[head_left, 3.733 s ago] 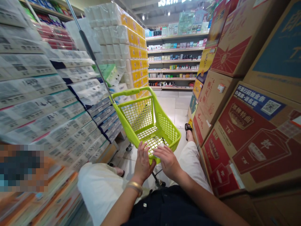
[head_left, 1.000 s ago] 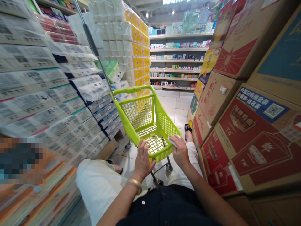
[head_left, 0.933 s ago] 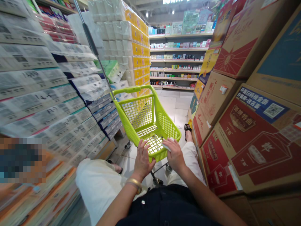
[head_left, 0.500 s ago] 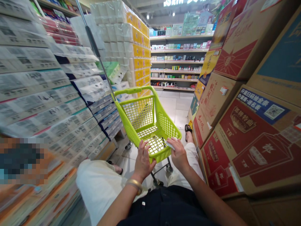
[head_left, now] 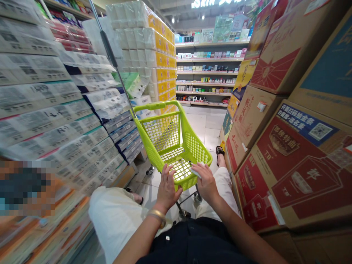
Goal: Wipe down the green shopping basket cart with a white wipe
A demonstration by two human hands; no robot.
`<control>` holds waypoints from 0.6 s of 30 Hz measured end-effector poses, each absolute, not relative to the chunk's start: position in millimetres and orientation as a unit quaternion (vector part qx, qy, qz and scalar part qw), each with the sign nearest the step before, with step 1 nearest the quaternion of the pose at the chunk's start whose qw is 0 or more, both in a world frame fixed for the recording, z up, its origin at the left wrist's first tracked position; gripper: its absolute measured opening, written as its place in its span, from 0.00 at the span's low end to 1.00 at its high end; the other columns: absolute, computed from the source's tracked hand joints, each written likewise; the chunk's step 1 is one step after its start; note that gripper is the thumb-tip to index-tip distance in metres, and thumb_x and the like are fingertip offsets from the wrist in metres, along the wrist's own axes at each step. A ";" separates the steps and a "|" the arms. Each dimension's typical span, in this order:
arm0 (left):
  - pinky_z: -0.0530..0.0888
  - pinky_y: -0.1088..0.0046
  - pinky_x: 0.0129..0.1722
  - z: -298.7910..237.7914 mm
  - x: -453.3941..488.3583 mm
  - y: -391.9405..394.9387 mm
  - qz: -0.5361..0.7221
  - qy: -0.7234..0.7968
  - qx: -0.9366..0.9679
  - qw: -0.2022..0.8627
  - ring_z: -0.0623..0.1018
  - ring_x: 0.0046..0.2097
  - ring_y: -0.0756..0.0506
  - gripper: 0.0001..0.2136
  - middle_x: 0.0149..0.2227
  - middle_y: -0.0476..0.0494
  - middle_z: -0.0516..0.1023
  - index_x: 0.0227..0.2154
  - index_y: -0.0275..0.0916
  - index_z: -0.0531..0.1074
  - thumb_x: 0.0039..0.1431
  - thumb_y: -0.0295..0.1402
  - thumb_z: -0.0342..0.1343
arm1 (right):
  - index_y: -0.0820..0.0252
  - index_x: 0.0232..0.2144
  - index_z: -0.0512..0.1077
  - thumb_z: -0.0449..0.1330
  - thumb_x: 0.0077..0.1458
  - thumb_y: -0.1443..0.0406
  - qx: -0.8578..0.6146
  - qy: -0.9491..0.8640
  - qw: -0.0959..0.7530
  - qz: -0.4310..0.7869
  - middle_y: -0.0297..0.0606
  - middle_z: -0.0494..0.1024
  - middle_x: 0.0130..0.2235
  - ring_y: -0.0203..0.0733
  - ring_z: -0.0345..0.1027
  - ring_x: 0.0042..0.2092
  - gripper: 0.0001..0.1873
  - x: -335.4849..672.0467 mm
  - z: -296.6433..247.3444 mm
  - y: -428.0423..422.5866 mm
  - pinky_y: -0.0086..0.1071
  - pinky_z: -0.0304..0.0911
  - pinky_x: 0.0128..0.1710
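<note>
A lime-green plastic shopping basket (head_left: 192, 137) on wheels stands between my knees, with its lattice floor and sides showing. My left hand (head_left: 168, 187) is closed over its near left rim, fingers on the inside and thumb outside. At the near right corner, my right hand (head_left: 206, 183) presses a small folded white cloth or tissue (head_left: 197, 169) against the rim. Most of that white piece is hidden under the fingers. From the basket's far left corner a long metal pull handle (head_left: 122, 82) with a grey grip slants up to the left.
Stacked paper-goods packs (head_left: 49, 99) rise close on my left, blurred in part. Red and brown cartons (head_left: 297, 157) wall in my right side. Ahead stand a tall pile of wrapped paper rolls (head_left: 134, 36) and stocked shelves (head_left: 209, 58). A tiled floor (head_left: 210, 123) runs between.
My right hand has slid slightly left and inward along the basket rim with the white cloth or tissue. My left hand and the basket look unmoved.
</note>
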State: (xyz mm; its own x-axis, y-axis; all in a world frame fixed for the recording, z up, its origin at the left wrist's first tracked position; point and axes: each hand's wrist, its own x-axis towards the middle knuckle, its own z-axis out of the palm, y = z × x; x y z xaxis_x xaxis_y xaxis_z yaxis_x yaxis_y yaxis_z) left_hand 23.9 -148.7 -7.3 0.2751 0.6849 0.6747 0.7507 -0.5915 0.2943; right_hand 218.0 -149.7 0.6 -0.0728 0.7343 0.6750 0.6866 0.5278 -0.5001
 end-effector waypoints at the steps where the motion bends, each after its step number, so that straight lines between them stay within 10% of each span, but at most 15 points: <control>1: 0.63 0.42 0.62 -7.6 23.9 -148.3 -0.401 -0.448 -0.798 0.044 0.53 0.68 0.31 0.26 0.58 0.31 0.61 0.53 0.37 0.56 0.50 0.26 0.55 | 0.56 0.50 0.74 0.49 0.51 0.77 -0.456 -0.761 0.460 0.033 0.40 0.78 0.53 0.45 0.67 0.60 0.27 209.8 0.9 -155.4 0.51 0.53 0.64; 18: 0.64 0.44 0.62 -7.7 23.1 -148.7 -0.408 -0.444 -0.796 0.045 0.53 0.68 0.32 0.23 0.58 0.31 0.61 0.53 0.37 0.57 0.53 0.27 0.54 | 0.54 0.52 0.72 0.49 0.53 0.76 -0.385 -0.816 0.430 0.028 0.38 0.78 0.54 0.42 0.67 0.60 0.27 193.5 0.8 -163.6 0.46 0.55 0.64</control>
